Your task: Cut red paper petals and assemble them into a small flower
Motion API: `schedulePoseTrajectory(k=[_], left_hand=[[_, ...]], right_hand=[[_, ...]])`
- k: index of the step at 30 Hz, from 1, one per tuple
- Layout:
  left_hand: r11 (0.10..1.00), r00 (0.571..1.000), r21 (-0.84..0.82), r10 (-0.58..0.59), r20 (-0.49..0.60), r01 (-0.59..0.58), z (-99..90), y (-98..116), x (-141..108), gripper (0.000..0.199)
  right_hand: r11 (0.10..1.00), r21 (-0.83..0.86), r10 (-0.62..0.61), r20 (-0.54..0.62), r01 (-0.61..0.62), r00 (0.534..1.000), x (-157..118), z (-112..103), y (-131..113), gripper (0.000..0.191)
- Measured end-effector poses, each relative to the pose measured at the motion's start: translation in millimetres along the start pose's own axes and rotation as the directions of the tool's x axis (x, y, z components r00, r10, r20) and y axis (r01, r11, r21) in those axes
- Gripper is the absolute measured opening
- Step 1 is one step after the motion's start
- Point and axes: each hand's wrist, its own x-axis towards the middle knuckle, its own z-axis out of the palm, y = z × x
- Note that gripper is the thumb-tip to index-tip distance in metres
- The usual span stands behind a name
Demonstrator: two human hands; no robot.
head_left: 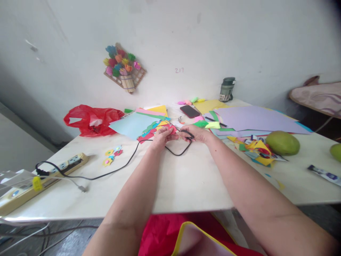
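My left hand pinches a small piece of red paper above the middle of the table. Close by on the right, my right hand is closed around the black handles of a pair of scissors. The scissor blades are hard to make out beside the red paper. Cut paper strips in several colours lie just behind my left hand. A black cable runs across the table and passes under both hands. Small paper flowers rest to the left.
A power strip and a red plastic bag are on the left. Coloured sheets, a phone and a bottle stand or lie behind. Paper scraps, a green mango and a tube are right.
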Motion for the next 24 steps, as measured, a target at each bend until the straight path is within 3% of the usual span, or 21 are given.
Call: schedulePoseTrajectory(k=[18, 24], left_hand=[[0.998, 1.000, 0.059, 0.001, -0.002, 0.000, -0.3, 0, 0, 0.034], [0.998, 0.999, 0.066, 0.005, -0.045, -0.002, -1.7, -2, 2, 0.039]], right_hand=[[0.999, 0.038, 0.039, -0.020, -0.038, 0.999, -7, 5, -12, 0.028], [0.998, 0.044, 0.044, -0.130, -0.039, 0.991, -2, -4, -1, 0.021]])
